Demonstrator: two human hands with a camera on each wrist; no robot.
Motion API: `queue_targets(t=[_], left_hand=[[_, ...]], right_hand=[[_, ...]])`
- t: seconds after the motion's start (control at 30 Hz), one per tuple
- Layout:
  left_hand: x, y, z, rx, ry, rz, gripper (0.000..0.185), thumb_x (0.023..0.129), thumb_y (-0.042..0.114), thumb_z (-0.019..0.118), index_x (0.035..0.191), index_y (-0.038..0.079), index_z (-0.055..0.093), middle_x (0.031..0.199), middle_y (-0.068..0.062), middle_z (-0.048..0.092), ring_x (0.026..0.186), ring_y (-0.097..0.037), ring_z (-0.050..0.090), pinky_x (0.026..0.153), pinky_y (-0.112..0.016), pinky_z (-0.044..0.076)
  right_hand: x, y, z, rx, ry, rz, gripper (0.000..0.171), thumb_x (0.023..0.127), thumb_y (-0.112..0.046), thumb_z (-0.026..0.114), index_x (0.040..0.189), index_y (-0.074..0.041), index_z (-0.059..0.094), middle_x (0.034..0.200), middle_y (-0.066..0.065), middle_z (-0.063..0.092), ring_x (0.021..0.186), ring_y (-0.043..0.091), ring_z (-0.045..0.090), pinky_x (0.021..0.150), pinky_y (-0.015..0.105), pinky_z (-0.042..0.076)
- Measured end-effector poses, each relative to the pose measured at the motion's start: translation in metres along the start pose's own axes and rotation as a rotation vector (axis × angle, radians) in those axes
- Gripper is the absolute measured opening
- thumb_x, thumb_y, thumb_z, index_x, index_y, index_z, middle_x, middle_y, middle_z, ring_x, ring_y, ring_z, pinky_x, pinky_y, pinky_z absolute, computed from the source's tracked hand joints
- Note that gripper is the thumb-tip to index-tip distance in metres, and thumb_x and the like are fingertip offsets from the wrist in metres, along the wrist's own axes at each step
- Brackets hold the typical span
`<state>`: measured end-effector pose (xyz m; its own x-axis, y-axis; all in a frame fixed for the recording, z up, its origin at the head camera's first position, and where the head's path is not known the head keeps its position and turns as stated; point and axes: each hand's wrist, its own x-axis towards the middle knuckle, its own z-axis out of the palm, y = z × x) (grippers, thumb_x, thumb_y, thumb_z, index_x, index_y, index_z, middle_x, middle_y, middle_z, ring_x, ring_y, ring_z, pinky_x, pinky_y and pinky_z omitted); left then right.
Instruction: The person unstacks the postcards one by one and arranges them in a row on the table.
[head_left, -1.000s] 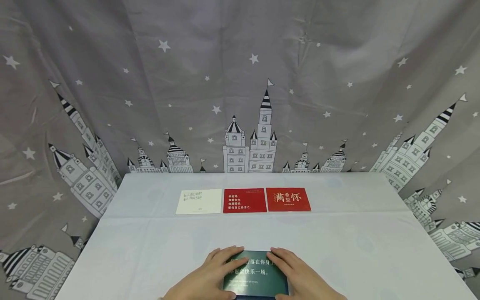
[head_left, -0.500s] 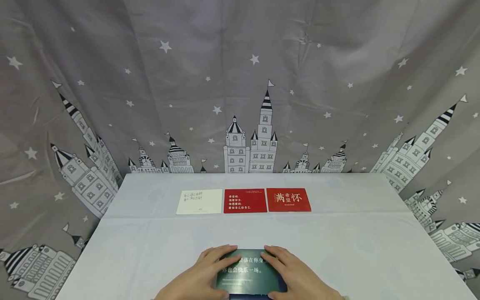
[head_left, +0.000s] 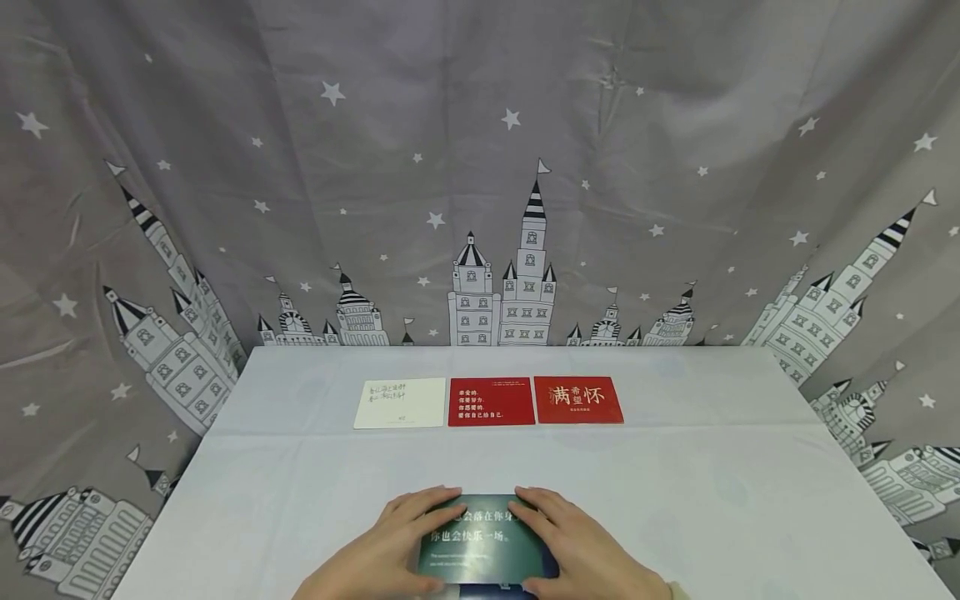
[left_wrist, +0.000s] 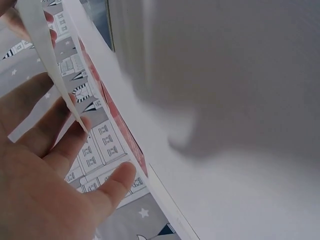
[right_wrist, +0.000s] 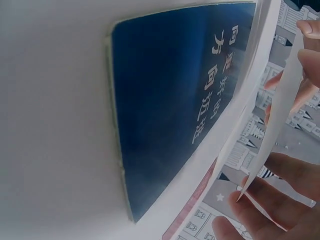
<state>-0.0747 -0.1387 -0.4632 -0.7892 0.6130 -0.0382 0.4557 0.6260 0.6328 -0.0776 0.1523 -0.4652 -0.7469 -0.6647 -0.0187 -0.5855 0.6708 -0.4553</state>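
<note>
Dark green and glossy, the card [head_left: 483, 542] with pale Chinese print sits at the lower middle of my head view, lifted a little over a blue card [head_left: 501, 590] whose edge peeks out beneath it at the bottom of the frame. I see no box, tray or other holder anywhere, only flat cards on the white tablecloth [head_left: 675, 500].

My left hand [head_left: 382, 550] holds the green card's left edge, fingers lying along its top and upper left corner, thumb down at its lower edge. My right hand [head_left: 581, 550] mirrors that on the right edge, fingers over the upper right corner. Both sets of fingers are bent round the card's edges, gripping it between them.

From the left wrist camera (blurred, so I read it loosely) a thin white edge-on card [left_wrist: 52, 75] runs between the fingers at the upper left of the frame. The right wrist camera shows the blue card [right_wrist: 175, 100] flat on the cloth at the upper middle, white characters on it, while fingers [right_wrist: 280, 170] at the right edge pinch a thin pale card edge [right_wrist: 280, 115].

Across the middle of the head view, well apart from the hands, lies a row touching side to side: a white card [head_left: 400, 403], a red card with lines of text [head_left: 491, 402], and a red card with large characters [head_left: 578, 400]. Behind hangs a grey castle-and-star curtain [head_left: 480, 167].
</note>
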Motion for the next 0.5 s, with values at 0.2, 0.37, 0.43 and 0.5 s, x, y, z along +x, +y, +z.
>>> queue_targets(t=[0.2, 0.37, 0.43, 0.5], left_hand=[[-0.003, -0.006, -0.006, 0.036, 0.008, 0.007, 0.078, 0.073, 0.033, 0.079, 0.143, 0.024, 0.046, 0.148, 0.005, 0.034, 0.129, -0.033, 0.032, 0.092, -0.053, 0.045], [-0.004, -0.014, -0.014, 0.066, 0.034, 0.051, 0.08, 0.07, 0.033, 0.082, 0.142, 0.018, 0.048, 0.146, -0.001, 0.039, 0.129, -0.035, 0.035, 0.094, -0.064, 0.036], [-0.005, -0.017, -0.016, 0.073, 0.046, 0.063, 0.081, 0.069, 0.032, 0.082, 0.141, 0.017, 0.048, 0.146, -0.002, 0.039, 0.13, -0.034, 0.036, 0.095, -0.064, 0.034], [-0.006, -0.019, -0.018, 0.069, 0.047, 0.054, 0.081, 0.069, 0.032, 0.083, 0.142, 0.017, 0.048, 0.146, -0.001, 0.039, 0.131, -0.033, 0.035, 0.096, -0.064, 0.033]], right_hand=[[0.007, -0.004, 0.003, -0.049, 0.043, -0.051, 0.08, 0.077, -0.047, 0.073, 0.143, -0.014, 0.043, 0.145, 0.002, 0.04, 0.124, 0.02, 0.044, 0.092, 0.038, 0.049], [0.016, -0.008, 0.004, -0.099, 0.071, -0.079, 0.079, 0.078, -0.049, 0.073, 0.142, -0.011, 0.046, 0.143, 0.003, 0.041, 0.124, 0.02, 0.044, 0.093, 0.037, 0.048], [0.02, -0.009, 0.004, -0.109, 0.08, -0.091, 0.079, 0.078, -0.048, 0.073, 0.141, -0.01, 0.046, 0.143, 0.004, 0.042, 0.124, 0.02, 0.044, 0.095, 0.038, 0.047], [0.023, -0.01, 0.004, -0.117, 0.09, -0.104, 0.079, 0.077, -0.047, 0.074, 0.141, -0.01, 0.046, 0.143, 0.005, 0.042, 0.124, 0.02, 0.044, 0.095, 0.038, 0.047]])
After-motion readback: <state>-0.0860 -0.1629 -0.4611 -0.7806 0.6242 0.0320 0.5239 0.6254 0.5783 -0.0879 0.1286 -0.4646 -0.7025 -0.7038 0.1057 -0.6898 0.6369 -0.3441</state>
